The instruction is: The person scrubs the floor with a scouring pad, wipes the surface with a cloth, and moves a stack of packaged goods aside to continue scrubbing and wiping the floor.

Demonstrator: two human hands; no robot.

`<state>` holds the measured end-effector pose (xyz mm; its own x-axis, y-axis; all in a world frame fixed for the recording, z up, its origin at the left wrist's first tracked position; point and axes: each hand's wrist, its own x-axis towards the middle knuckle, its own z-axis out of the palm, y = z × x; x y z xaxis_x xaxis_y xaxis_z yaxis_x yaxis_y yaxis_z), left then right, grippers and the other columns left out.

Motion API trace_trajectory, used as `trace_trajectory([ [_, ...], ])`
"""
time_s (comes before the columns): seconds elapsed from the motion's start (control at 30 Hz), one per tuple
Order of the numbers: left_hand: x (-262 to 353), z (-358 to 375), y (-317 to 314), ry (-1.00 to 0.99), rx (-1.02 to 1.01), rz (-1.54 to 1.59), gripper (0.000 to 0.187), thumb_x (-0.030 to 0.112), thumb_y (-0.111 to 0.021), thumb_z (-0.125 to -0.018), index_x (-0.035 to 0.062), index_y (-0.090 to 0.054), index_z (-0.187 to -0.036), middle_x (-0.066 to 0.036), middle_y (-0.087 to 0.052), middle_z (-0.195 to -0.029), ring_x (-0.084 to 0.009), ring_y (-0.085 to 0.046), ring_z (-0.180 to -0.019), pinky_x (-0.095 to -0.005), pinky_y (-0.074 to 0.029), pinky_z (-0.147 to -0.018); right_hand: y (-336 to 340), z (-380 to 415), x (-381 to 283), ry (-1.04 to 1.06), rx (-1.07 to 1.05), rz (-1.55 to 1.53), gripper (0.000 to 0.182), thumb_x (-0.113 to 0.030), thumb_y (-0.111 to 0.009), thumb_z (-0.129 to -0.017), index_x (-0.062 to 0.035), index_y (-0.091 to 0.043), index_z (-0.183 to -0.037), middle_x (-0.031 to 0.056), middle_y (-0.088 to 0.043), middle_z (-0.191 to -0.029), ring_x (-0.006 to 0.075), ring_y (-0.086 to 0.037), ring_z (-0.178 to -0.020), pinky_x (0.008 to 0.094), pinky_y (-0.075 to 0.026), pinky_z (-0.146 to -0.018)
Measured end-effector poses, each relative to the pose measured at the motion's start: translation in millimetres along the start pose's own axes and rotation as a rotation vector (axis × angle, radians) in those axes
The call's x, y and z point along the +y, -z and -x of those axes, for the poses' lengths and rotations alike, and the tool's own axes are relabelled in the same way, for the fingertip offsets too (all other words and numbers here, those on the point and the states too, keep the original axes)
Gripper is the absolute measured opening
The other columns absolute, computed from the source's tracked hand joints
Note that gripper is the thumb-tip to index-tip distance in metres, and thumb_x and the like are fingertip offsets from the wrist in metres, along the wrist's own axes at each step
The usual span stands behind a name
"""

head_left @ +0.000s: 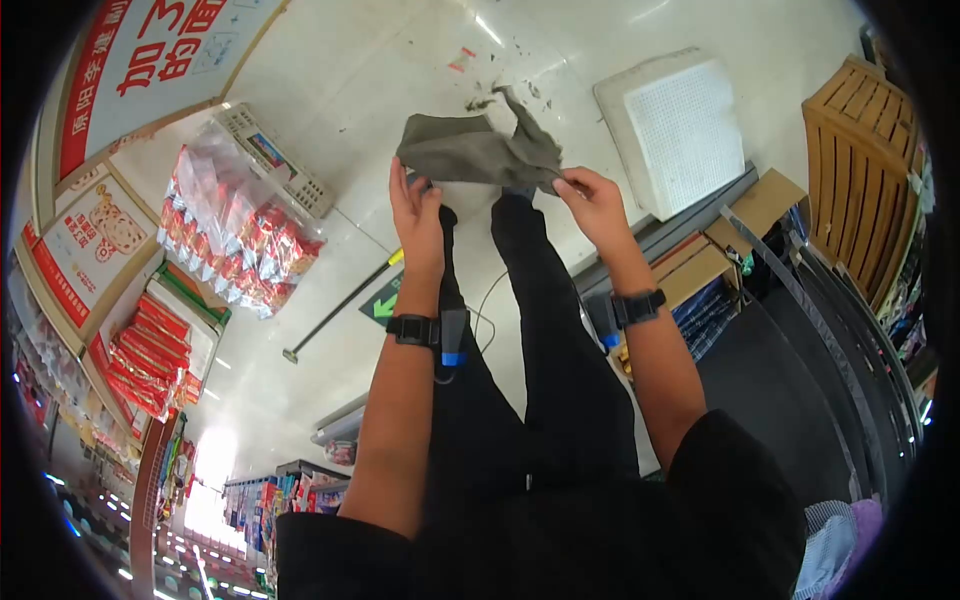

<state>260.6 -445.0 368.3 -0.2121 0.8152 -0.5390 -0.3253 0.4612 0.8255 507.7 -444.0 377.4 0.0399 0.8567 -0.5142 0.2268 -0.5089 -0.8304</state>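
A grey-green cloth (455, 150) is stretched between my two hands above the tiled floor, its far right part bunched and twisted upward. My left hand (417, 210) grips its left edge, with the thumb on the near side. At the opposite end, my right hand (594, 202) pinches a corner between thumb and fingers. The cloth covers part of the floor and the area by my feet. Just beyond it, dark scraps (482, 103) lie scattered on the floor.
To the left stand a crate (275, 160) and red snack packs (235, 235). A long-handled tool (345, 305) lies on the floor near a green arrow sign (384, 303). On the right are a white perforated crate (685, 130), cardboard boxes (765, 205) and a slatted wooden stand (862, 150).
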Motion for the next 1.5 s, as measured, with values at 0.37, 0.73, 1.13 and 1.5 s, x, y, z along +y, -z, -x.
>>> trace_trajectory([
  [0.37, -23.8, -22.0, -7.7, 0.206, 0.040, 0.242, 0.089, -0.005, -0.058, -0.086, 0.0130, -0.006, -0.156, -0.016, -0.028, -0.156, -0.0192, -0.050, -0.114, -0.0336, -0.041, -0.101, -39.8, 18.6, -47.7, -0.037, -0.128, -0.342, 0.015, -0.013, -0.056, -0.100, -0.0016, -0.058, -0.110, -0.0031, -0.056, -0.095, 0.0039, -0.049, -0.087, 0.0204, -0.041, -0.076],
  [0.73, -89.9, -19.4, 20.6, 0.511, 0.145, -0.053, 0.051, 0.021, -0.057, -0.094, 0.0044, -0.042, -0.140, -0.010, -0.054, -0.126, -0.0192, -0.055, -0.110, -0.0348, -0.044, -0.092, -27.0, 6.4, -52.7, 0.244, 0.110, 0.113, 0.013, -0.009, -0.063, -0.092, 0.0008, -0.062, -0.100, 0.0152, -0.066, -0.080, 0.0240, -0.066, -0.074, 0.0337, -0.050, -0.068],
  [1.13, -62.9, 9.7, 4.1, 0.050, -0.183, -0.518, 0.070, -0.004, -0.062, -0.080, 0.0084, -0.038, -0.144, -0.015, -0.050, -0.127, -0.0213, -0.059, -0.099, -0.0302, -0.052, -0.076, -10.2, -14.6, 13.0, -0.027, 0.235, 0.743, 0.008, -0.011, -0.063, -0.090, -0.0039, -0.063, -0.094, 0.0176, -0.064, -0.081, 0.0380, -0.062, -0.075, 0.0446, -0.049, -0.067],
  [1.5, -78.4, -9.3, 35.0, 0.623, -0.206, -0.292, 0.077, 0.019, -0.066, -0.089, 0.0110, -0.025, -0.153, -0.018, -0.043, -0.146, -0.0240, -0.060, -0.104, -0.0344, -0.049, -0.085, -42.0, 32.4, -18.9, -0.093, -0.027, -0.079, 0.015, -0.011, -0.058, -0.098, -0.0007, -0.057, -0.108, 0.0040, -0.061, -0.084, 0.0069, -0.053, -0.077, 0.0236, -0.043, -0.068],
])
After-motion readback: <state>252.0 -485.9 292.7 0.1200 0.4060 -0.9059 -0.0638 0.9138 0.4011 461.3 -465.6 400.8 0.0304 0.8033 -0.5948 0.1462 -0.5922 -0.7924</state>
